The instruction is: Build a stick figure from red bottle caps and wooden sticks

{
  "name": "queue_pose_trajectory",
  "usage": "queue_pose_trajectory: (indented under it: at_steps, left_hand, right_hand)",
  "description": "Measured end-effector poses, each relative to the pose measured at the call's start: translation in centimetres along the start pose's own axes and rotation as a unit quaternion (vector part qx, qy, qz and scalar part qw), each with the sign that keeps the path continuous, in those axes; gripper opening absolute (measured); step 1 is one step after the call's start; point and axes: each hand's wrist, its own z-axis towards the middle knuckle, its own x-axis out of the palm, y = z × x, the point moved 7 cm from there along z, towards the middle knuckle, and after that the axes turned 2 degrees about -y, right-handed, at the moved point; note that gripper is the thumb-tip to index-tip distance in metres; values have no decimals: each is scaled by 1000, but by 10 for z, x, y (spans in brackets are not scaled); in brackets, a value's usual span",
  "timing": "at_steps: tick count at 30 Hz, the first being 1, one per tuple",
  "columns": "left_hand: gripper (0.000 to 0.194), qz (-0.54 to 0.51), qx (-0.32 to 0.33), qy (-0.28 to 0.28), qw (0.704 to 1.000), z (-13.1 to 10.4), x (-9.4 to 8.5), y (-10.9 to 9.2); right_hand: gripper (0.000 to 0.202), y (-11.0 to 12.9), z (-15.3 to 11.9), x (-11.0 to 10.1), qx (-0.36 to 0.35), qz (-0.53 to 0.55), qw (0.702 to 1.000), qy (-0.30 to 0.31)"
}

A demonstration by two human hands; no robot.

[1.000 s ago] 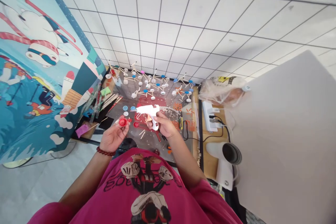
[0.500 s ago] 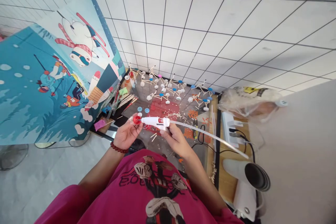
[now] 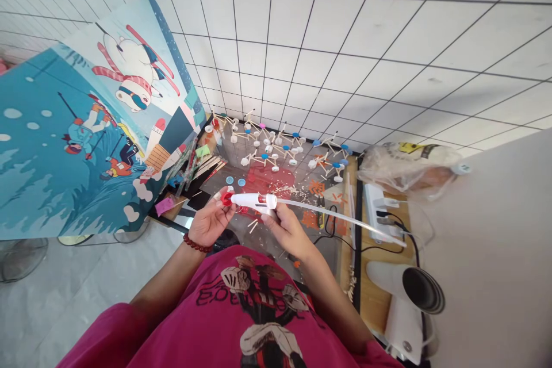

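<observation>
Pinched in the fingers of my left hand (image 3: 212, 221) is a red bottle cap (image 3: 226, 198). My right hand (image 3: 288, 229) is closed around a white glue gun (image 3: 252, 201), whose nozzle points left and meets the inside of the cap. From the back of the gun a long translucent glue stick (image 3: 340, 215) sticks out to the right. Two blue caps (image 3: 235, 181) lie just beyond my left fingertips. A few short wooden sticks (image 3: 253, 224) rest on the table below the gun.
Several small stick-and-cap models (image 3: 276, 146) stand along the back of the table. A picture board (image 3: 86, 138) rises at the left, beside a bundle of sticks (image 3: 207, 169). On the right are a power strip (image 3: 379, 210), a black cable (image 3: 332, 221) and a hair dryer (image 3: 397, 282).
Both hands, the cap and the glue gun stay nearly in place, with only a tiny shift. The glue stick's far end has swung slightly upward. The camera view has moved a little.
</observation>
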Motion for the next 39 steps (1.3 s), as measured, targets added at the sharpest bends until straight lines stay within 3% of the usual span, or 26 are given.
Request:
queue_pose_trajectory:
  at_steps: [8, 17, 23, 29, 39]
  left_hand:
    - [55, 28, 28, 22, 999, 1, 0, -4]
    - [59, 25, 19, 6, 999, 5, -2, -4]
    - [61, 16, 12, -5, 1000, 8, -8, -3]
    - [46, -18, 4, -33, 999, 7, -11, 0]
    - [23, -46, -8, -22, 999, 4, -6, 13]
  right_hand:
    - [28, 3, -4, 6, -42, -23, 999, -7]
    - [36, -8, -2, 15, -28, -15, 999, -9]
    - [36, -8, 1, 17, -67, -56, 996, -19]
    - [38, -7, 1, 21, -61, -61, 996, -4]
    - [34, -11, -6, 21, -55, -54, 997, -23]
